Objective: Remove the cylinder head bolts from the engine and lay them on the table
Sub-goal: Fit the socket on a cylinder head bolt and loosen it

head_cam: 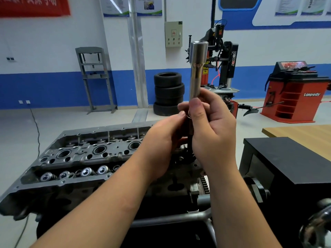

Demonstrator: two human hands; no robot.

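My right hand (pixel 211 126) covers the lower end of the socket (pixel 198 68), so I cannot tell what it seats on. The dark shaft (pixel 189 140) below runs between both palms; its tip is hidden. My left hand (pixel 164 140) masks the engine's (pixel 71 158) right end. Wall posters (pixel 116 6) are cut off and unreadable. A shiny object (pixel 318 228) at bottom right is blurred.

Both forearms are bare to the frame edge; no sleeves are visible. Left hand (pixel 162 149) and right hand (pixel 210 129) are ungloved. Fingernails are short.
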